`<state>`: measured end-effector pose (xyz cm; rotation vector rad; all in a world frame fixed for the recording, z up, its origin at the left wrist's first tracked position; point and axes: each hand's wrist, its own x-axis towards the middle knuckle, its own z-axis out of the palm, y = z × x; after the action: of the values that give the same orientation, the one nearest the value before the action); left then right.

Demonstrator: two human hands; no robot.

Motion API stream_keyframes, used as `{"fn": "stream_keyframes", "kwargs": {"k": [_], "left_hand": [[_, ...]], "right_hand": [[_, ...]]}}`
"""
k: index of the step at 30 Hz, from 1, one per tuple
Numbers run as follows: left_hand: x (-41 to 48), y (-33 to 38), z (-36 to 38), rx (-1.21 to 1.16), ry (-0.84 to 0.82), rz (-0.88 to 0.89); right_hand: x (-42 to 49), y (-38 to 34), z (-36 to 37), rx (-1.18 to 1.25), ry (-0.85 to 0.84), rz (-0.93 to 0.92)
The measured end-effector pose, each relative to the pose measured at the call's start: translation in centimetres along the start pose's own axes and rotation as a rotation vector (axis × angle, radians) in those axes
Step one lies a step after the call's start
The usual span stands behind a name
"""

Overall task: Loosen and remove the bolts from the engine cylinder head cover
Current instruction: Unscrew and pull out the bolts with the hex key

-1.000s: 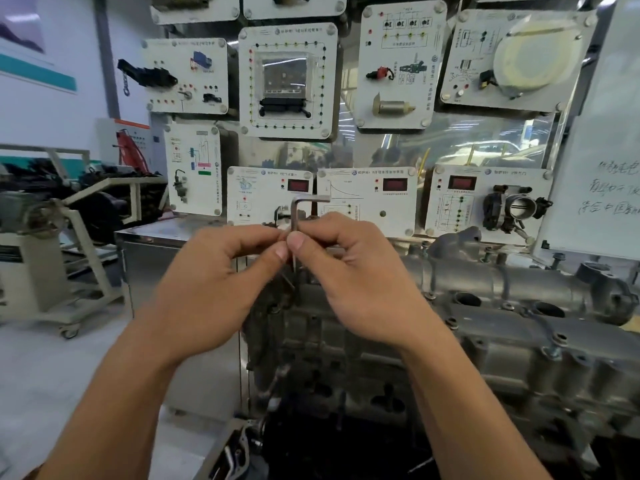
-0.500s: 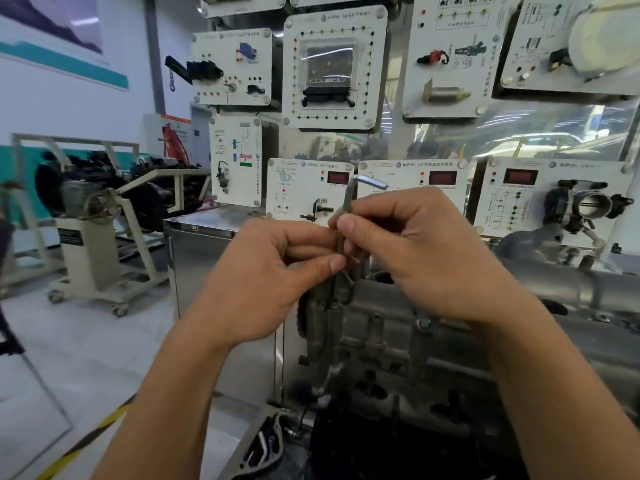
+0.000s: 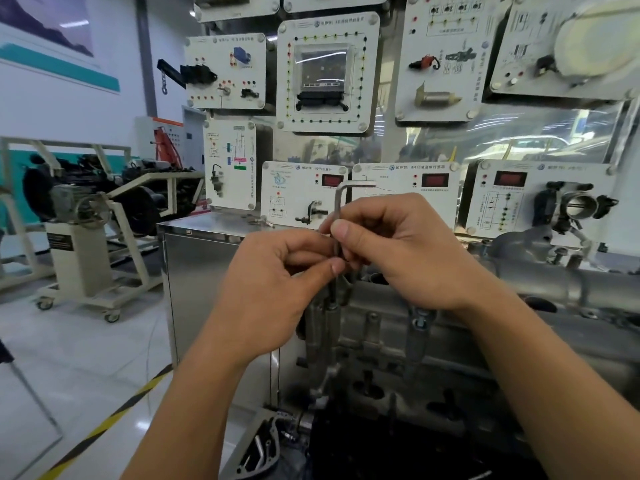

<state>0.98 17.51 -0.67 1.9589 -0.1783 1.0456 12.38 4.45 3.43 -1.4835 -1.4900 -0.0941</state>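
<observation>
A grey L-shaped hex key point(image 3: 338, 202) stands upright over the left end of the metal engine cylinder head cover point(image 3: 381, 327), its short arm pointing right at the top. My right hand point(image 3: 401, 251) pinches the key's shaft between thumb and fingers. My left hand point(image 3: 277, 289) pinches the same shaft lower down, thumb tip against it. The key's lower tip and the bolt under it are hidden behind my fingers. Another bolt point(image 3: 419, 320) with a blue washer sits on the cover below my right hand.
A steel cabinet point(image 3: 201, 258) stands behind the engine at left. White training panels point(image 3: 325, 71) with sensors cover the wall, and a throttle body point(image 3: 578, 206) is mounted at right. An engine on a wheeled stand point(image 3: 86, 216) is at far left. Yellow-black floor tape point(image 3: 104, 431) runs lower left.
The view has shifted left and closer. Both hands stay on the hex key; its short arm swung round and now points right again.
</observation>
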Motion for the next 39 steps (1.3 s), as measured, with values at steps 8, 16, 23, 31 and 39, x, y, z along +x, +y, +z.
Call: {"fn": "stream_keyframes", "kwargs": {"k": [8, 16, 23, 31, 39], "left_hand": [[-0.8, 0.1, 0.3, 0.043, 0.104, 0.013], [-0.8, 0.5, 0.5, 0.110, 0.123, 0.015], [-0.5, 0.5, 0.7, 0.146, 0.143, 0.012], [-0.6, 0.0, 1.0, 0.182, 0.162, 0.002], [-0.7, 0.4, 1.4, 0.058, 0.089, 0.104]], "right_hand": [[0.5, -0.2, -0.1, 0.129, -0.012, -0.069], [0.6, 0.0, 0.1, 0.097, 0.039, -0.133], [0.4, 0.4, 0.0, 0.106, 0.071, -0.114], [0.2, 0.6, 0.0, 0.184, 0.117, -0.025], [0.4, 0.7, 0.1, 0.151, 0.044, -0.036]]}}
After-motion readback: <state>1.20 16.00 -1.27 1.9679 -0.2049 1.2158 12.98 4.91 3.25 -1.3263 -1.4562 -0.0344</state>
